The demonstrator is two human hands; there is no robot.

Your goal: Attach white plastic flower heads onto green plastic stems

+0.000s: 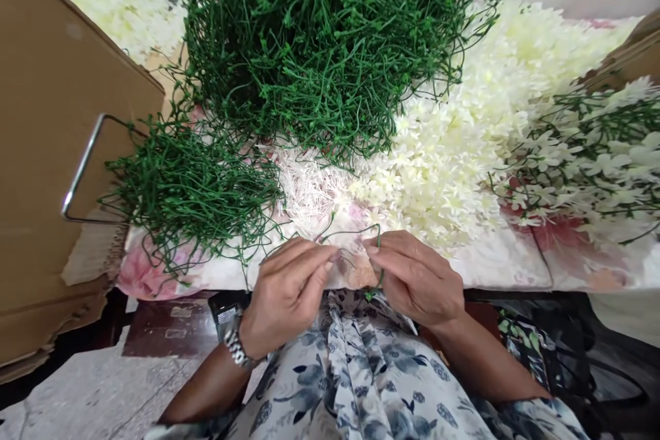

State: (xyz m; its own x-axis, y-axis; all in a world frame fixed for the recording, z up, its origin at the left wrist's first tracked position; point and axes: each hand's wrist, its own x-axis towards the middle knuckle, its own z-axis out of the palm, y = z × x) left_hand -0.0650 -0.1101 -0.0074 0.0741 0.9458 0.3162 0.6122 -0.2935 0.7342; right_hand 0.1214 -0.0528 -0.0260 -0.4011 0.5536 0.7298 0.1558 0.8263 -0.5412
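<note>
- Green stem [379, 235]: thin, bent, up front at the near edge of the flowered cloth [495, 268], btwn the two hands.
- Its long run goes roughly side to side, from just by the L fingers over to the R fingertips; there it bends sharply & drops twd the lap.
- R hand [420, 278] is nearer that bend: stem passes right at its fingertips. Thumb & forefinger look pinched on it, other fingers curled under.
- L hand [289, 285]: thumb & forefinger drawn tog., tips pointing across at the R hand. Stem's other end comes close behind them; can't tell if they grip it or just sit beside it.
- Fingertips of the two hands face each other, apart, w/ a small gap; the stem's upper run spans it on the far side, i.e. away from the body.
- Nearest loose stuff: sm. green pile [196, 185] beyond & left of L hand; white stalks [312, 185] straight ahead of the gap; white flowers [438, 158] just beyond R hand.
- So greens lie on the L hand's side, flowers on the R's; big green heap [330, 48] sits farther back, centre.
- Far right: flowers on stems [603, 151], well apart from both hands.
- Cardboard box [67, 117] stands at far left, past the sm. pile.
</note>
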